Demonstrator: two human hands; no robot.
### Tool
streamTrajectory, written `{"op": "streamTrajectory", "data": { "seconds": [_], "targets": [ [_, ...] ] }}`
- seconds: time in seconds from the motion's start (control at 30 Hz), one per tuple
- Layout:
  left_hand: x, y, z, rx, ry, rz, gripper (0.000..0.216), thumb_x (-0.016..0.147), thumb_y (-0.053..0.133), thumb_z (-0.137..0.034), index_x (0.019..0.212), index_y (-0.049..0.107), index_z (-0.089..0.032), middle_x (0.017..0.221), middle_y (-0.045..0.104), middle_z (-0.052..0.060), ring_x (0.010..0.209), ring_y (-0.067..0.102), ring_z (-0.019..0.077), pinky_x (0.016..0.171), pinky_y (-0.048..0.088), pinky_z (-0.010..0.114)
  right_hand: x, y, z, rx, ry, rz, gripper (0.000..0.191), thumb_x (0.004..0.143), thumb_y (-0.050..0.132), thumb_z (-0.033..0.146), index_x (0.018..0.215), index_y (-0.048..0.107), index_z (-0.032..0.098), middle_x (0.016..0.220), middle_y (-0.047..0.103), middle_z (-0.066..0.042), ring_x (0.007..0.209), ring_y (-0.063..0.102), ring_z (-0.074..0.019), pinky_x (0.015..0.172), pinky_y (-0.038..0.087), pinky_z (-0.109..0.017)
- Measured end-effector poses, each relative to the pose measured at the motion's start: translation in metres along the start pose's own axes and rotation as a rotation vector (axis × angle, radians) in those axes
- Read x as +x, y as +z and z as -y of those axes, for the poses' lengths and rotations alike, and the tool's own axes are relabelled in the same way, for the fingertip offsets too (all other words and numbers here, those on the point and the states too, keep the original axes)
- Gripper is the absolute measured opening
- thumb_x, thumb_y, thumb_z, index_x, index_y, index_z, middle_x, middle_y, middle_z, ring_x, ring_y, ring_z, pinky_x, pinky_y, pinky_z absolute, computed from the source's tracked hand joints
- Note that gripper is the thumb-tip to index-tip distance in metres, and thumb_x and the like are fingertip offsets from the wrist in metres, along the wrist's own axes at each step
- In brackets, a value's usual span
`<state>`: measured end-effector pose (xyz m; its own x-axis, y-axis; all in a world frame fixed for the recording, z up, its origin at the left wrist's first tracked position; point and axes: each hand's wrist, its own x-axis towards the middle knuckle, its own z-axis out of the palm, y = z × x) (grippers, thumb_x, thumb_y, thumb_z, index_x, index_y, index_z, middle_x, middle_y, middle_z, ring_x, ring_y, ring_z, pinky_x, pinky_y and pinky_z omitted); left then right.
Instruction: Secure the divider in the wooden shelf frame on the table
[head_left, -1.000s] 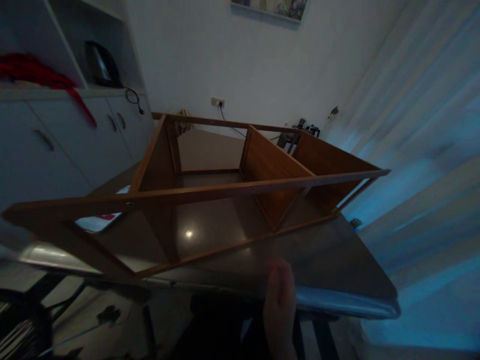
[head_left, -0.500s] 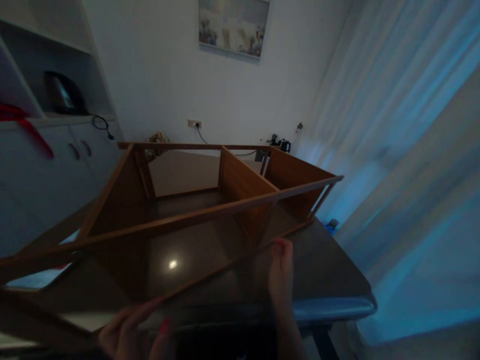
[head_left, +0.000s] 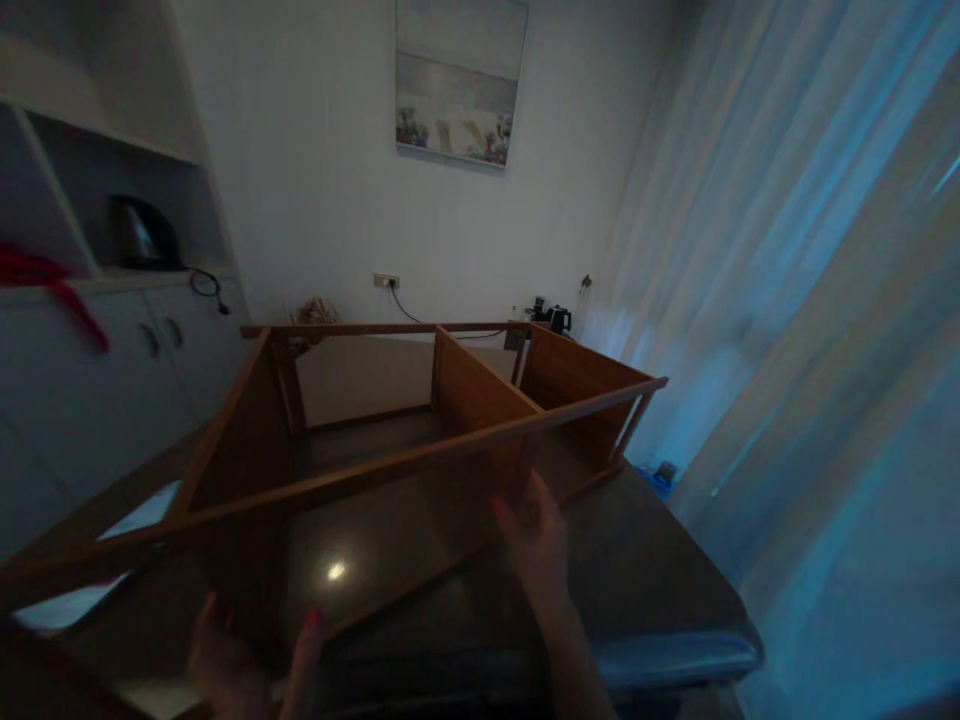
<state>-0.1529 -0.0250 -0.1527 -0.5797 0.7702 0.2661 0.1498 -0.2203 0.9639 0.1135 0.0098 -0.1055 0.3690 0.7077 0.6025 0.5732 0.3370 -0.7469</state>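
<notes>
A long wooden shelf frame (head_left: 420, 455) with upright dividers lies on its side across a dark table (head_left: 660, 570). My right hand (head_left: 536, 540) reaches to the frame's lower front rail beside the middle divider, fingers curled at the wood. My left hand (head_left: 247, 660) is at the bottom edge of the picture, near the frame's left panel, fingers apart and partly cut off. The room is dim and the hands are blurred.
White cabinets (head_left: 97, 380) with a kettle (head_left: 142, 235) and a red cloth (head_left: 45, 275) stand on the left. A picture (head_left: 457, 85) hangs on the far wall above a socket (head_left: 386, 281). Curtains (head_left: 810, 300) fill the right side. A white sheet (head_left: 82, 590) lies under the frame at left.
My head has lifted, so more wall shows. My right hand moved up from the table's front edge to the frame's front rail. My left hand came into view at the bottom left.
</notes>
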Motion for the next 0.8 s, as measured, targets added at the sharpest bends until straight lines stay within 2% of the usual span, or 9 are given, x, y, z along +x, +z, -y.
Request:
{"op": "streamTrajectory", "data": {
  "seconds": [0.13,0.27,0.43,0.6,0.8],
  "targets": [
    [0.004,0.015,0.013,-0.035,0.021,-0.117,0.084,0.067,0.068,-0.044,0.139,0.03,-0.021,0.142,0.043,0.009,0.136,0.033,0.0352,0.114,0.026,0.052,0.009,0.003,-0.005,-0.038,0.024,0.015,0.044,0.084,0.057,0.048,0.111,0.062,0.014,0.092,0.068,-0.009,0.078,0.063,-0.0193,0.071,0.05,-0.031],
    [0.008,0.016,0.021,-0.015,0.08,-0.193,0.083,0.07,0.066,-0.043,0.14,0.027,-0.018,0.14,0.043,0.012,0.134,0.035,0.0337,0.114,0.026,0.051,0.012,0.003,-0.005,-0.135,-0.01,0.047,0.036,0.088,0.051,0.048,0.092,0.066,0.016,0.076,0.065,-0.005,0.063,0.057,-0.0153,0.06,0.043,-0.027],
    [0.008,0.015,0.016,0.026,0.129,-0.084,0.075,0.079,0.058,-0.044,0.141,0.027,-0.015,0.14,0.042,0.015,0.131,0.04,0.0321,0.111,0.033,0.048,0.011,0.002,-0.003,-0.148,-0.046,0.047,0.036,0.09,0.048,0.049,0.088,0.063,0.016,0.07,0.06,-0.002,0.06,0.051,-0.0135,0.058,0.038,-0.025],
    [0.003,0.014,-0.004,0.083,0.155,-0.025,0.071,0.088,0.047,-0.041,0.146,0.015,-0.018,0.148,0.03,0.015,0.136,0.034,0.029,0.115,0.026,0.046,0.01,0.004,0.003,-0.166,-0.087,0.061,0.036,0.091,0.047,0.049,0.079,0.059,0.017,0.066,0.054,0.0,0.059,0.048,-0.013,0.058,0.036,-0.024],
    [0.017,0.005,-0.01,0.075,0.144,0.036,0.065,0.091,0.043,-0.043,0.146,0.015,-0.021,0.148,0.032,0.013,0.137,0.032,0.0269,0.116,0.021,0.046,0.005,0.01,0.01,-0.224,-0.127,0.046,0.039,0.091,0.046,0.05,0.073,0.055,0.017,0.062,0.048,0.001,0.056,0.043,-0.0124,0.055,0.032,-0.024]
  ]
}}
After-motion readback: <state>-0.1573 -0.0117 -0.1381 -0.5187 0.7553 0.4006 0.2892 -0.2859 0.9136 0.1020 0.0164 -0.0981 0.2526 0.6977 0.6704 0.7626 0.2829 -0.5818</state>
